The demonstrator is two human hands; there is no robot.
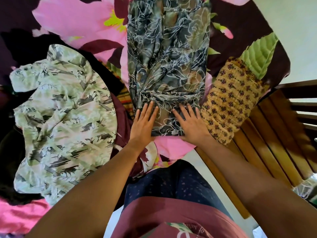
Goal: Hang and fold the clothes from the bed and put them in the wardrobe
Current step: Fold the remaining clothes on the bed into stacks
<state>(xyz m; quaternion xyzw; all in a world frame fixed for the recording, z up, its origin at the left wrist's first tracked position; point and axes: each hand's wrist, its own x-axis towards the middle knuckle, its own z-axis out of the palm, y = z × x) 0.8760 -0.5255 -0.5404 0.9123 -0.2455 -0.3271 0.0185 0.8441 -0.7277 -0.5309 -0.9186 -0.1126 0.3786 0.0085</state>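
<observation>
A grey-blue garment with a white leaf print (169, 62) lies in a long narrow strip down the middle of the bed. My left hand (143, 123) rests flat on its near left corner, fingers spread. My right hand (191, 123) lies flat on its near right corner, fingers apart too. Neither hand grips the cloth. A folded mustard garment with small dark flowers (231, 102) sits just right of the strip. An unfolded pale green printed garment (63, 117) is spread out on the left.
The bed cover (82, 19) is dark with large pink flowers and green leaves. A wooden slatted bed frame (274, 134) runs along the right, pale floor beyond it. Dark clothes (10, 152) are heaped at the far left, under the green garment.
</observation>
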